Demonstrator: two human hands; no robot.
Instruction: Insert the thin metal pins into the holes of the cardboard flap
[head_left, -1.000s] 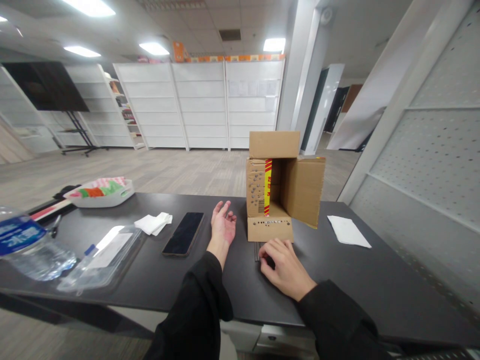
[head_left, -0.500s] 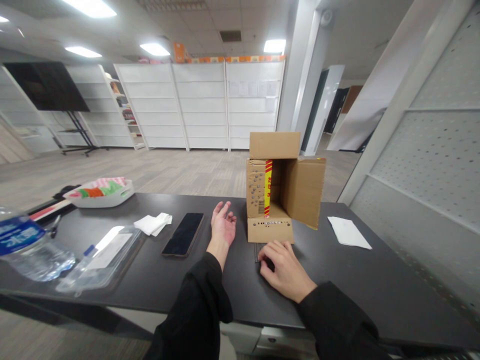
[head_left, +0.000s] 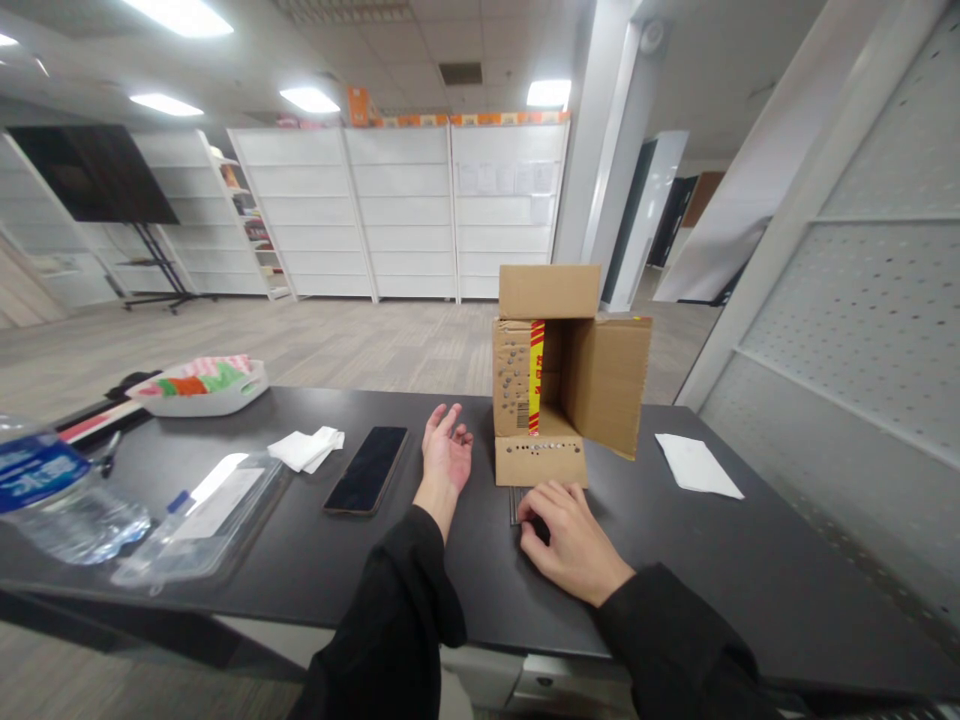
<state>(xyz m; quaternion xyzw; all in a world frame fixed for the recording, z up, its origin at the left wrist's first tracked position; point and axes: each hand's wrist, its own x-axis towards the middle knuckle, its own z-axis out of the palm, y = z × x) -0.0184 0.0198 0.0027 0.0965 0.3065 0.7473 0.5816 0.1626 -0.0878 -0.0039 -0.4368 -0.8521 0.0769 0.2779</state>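
My left hand [head_left: 448, 455] rests palm up on the dark table, its fingers apart and loosely curled, holding nothing. It lies between a black phone [head_left: 367, 470] and an open cardboard box [head_left: 540, 462]. My right hand [head_left: 566, 535] is in front of the box, palm down with curled fingers. Thin metal rods [head_left: 514, 505] show beside its index finger, partly covered by the hand. What the right fingertips hold, if anything, is hidden. Small round grey pieces [head_left: 513, 372] dot the box's left flap, and a row of them lines its lower flap.
To the left are folded tissues [head_left: 307, 449], a clear plastic case [head_left: 217, 520], a water bottle [head_left: 60, 490] and a white basket [head_left: 202, 400] with colourful cloth. A white paper sheet [head_left: 697, 465] lies on the right. A perforated panel [head_left: 885, 300] borders the table's right side.
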